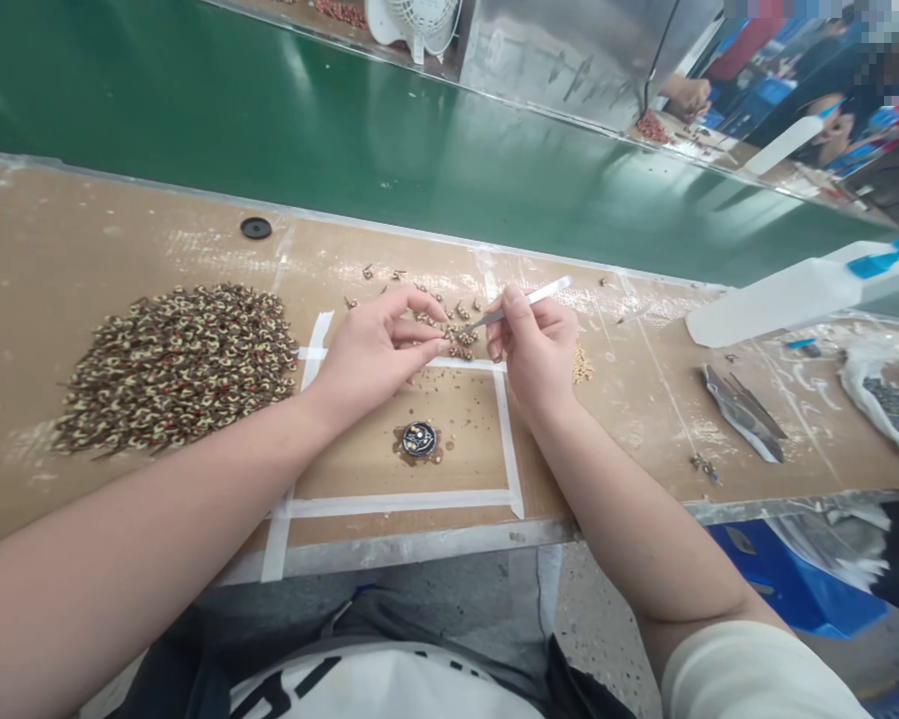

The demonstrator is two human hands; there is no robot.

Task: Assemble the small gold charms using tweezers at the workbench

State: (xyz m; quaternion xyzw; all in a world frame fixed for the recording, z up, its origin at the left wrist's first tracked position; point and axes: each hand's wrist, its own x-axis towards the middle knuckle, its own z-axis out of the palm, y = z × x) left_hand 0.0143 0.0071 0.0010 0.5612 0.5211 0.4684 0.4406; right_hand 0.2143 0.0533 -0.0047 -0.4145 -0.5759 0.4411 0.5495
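Below the near edge of the tabletop [629, 409], off to our right, we see a blue bin [794, 584]. Just past that edge, white tape [412, 502] marks out a frame, and within it a small round black cap [421, 439] with pale marks sits on a brown stain. Beyond the cap we bring our two hands near each other. Our right hand [535, 345] grasps metal tweezers [550, 290], their tip pointing left toward the fingertips of our left hand [386, 345]. The left thumb and forefinger come close together at that tip; whether they pinch anything we cannot tell, as it is too small. Around and behind the tweezers' tip, small brown-and-cream parts [462, 352] lie scattered on the tabletop, and a big heap of similar pieces [187, 364] spreads left of our left hand. Pale beads [582, 365] lie just beside our right hand. Well to the right stands a tilted white bottle [775, 300] with a blue top. Farther back, we see a black lid [256, 229], then a green surface [307, 120], and across it a white fan [418, 15] and a co-worker's hand [687, 97].
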